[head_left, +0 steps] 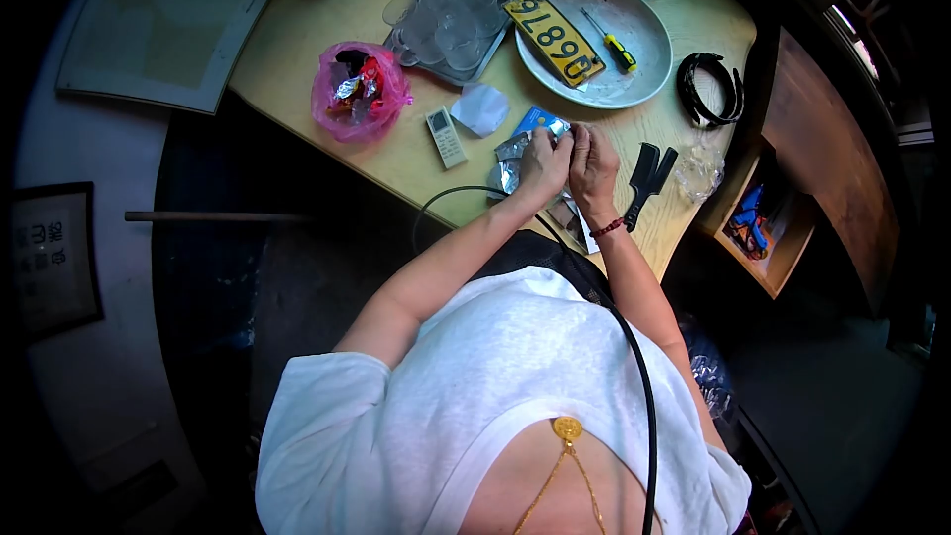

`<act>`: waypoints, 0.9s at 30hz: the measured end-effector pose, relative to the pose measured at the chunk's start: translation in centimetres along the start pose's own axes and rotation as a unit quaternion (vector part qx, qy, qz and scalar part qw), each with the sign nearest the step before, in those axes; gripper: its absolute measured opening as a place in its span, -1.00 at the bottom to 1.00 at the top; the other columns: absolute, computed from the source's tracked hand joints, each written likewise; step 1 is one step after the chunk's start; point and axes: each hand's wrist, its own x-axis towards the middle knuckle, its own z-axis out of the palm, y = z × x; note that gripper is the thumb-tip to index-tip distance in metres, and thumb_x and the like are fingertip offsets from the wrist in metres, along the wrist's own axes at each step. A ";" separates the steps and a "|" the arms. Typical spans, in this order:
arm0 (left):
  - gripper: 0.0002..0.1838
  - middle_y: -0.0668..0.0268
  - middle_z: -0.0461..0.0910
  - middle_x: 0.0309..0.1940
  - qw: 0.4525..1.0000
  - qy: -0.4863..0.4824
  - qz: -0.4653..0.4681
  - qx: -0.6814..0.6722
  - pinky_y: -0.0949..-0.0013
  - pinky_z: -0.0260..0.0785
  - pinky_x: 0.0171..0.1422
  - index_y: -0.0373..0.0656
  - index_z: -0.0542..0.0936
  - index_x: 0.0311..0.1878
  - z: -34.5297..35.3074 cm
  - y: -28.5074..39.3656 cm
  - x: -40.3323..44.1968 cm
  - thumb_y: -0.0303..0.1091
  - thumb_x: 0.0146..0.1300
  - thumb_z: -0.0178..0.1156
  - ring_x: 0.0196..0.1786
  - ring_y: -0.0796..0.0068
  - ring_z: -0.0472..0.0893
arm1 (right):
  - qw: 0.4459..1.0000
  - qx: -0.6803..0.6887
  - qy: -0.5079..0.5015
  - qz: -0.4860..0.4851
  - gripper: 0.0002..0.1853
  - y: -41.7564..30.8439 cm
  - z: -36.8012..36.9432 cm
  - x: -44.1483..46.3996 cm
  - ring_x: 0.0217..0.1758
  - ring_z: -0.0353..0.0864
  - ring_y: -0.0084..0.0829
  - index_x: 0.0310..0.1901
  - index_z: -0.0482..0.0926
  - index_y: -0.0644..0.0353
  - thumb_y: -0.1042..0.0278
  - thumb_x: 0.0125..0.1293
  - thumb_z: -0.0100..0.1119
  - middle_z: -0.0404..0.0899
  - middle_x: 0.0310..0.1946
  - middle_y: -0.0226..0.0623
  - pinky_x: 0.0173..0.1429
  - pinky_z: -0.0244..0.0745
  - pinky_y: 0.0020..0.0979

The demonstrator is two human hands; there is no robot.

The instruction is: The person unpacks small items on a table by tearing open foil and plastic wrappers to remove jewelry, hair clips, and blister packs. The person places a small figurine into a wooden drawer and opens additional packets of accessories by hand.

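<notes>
My left hand (545, 164) and my right hand (594, 170) meet at the table's near side, fingers pinched close together. What lies between the fingertips is small and mostly hidden. Crumpled silvery foil (508, 174) lies against the left side of my left hand. Just beyond the fingers a blue packet (536, 120) shows in part. To the right of my right hand is a black comb-like tool (649, 178) with two toothed heads. A white remote control (446, 137) and a whitish sheet (480, 109) lie left of my left hand.
On the wooden table (272, 79) are a pink bag (363, 104) of wrappers, a tray (466, 71) of clear cups, and a large plate (644, 84) holding a yellow number plate (555, 38) and screwdriver (620, 53). A coiled black belt (710, 89) lies right, above an open drawer (783, 267).
</notes>
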 end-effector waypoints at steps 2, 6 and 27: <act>-0.65 0.06 0.52 -0.45 0.999 0.002 0.029 0.038 0.21 0.35 -0.29 -0.38 0.40 -0.31 -0.3 0.1 0.3 -0.19 0.15 0.12 -0.41 0.20 0.53 | 0.998 0.039 0.004 0.049 -0.85 -0.4 -0.3 0.3 -0.42 0.52 -0.19 -0.29 0.50 0.32 0.41 0.23 0.04 0.51 -0.44 -0.11 -0.31 0.41 -0.35; -0.75 -0.03 0.52 -0.42 0.996 0.021 0.090 0.006 0.18 0.34 -0.27 -0.36 0.41 -0.31 -0.5 1.5 -0.4 -0.31 0.16 0.10 -0.34 0.08 0.54 | 0.998 -0.009 -0.013 0.063 -0.79 -0.2 -0.8 0.6 -0.45 0.54 -0.32 -0.27 0.50 0.32 0.34 0.18 0.15 0.52 -0.45 -0.13 -0.34 0.42 -0.41; -0.72 0.29 0.38 -0.72 0.969 -0.070 0.160 -0.175 0.46 0.21 -0.62 -0.22 0.37 -0.55 0.6 2.5 -0.2 -0.30 0.26 0.02 -0.71 0.52 0.38 | 0.956 0.095 0.085 0.264 -0.58 1.7 -0.7 1.5 -0.65 0.22 -0.58 -0.60 0.40 0.39 0.20 0.30 -0.09 0.30 -0.77 -0.30 -0.56 0.16 -0.39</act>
